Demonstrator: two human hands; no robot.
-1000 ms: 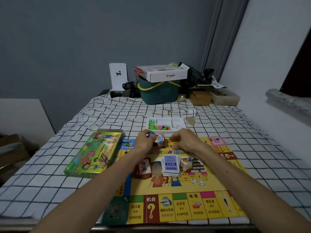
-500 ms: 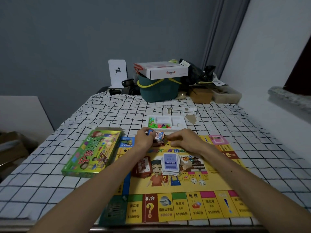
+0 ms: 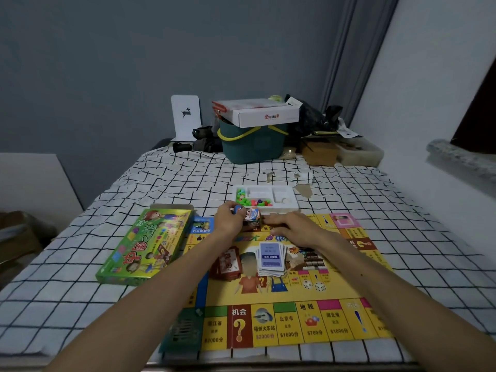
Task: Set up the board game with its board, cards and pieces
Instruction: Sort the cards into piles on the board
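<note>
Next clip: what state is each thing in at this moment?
Board: unfolded, lying flat.
Game box: lying flat, far end flap looks open.
Tray: open, coloured pieces in its left compartment.
Blue cards: stacked loosely on the board.
Dice: two, on the board.
Small card stack: in the left hand's grip.
Right hand: on the board, grip unclear.

The left forearm (image 3: 161,299) hides part of the red card stack (image 3: 228,264) at centre. The card pack (image 3: 252,214) gripped by the left hand (image 3: 228,218) is blurred; the pieces (image 3: 252,202) in the tray (image 3: 281,196) are too small to tell apart.
</note>
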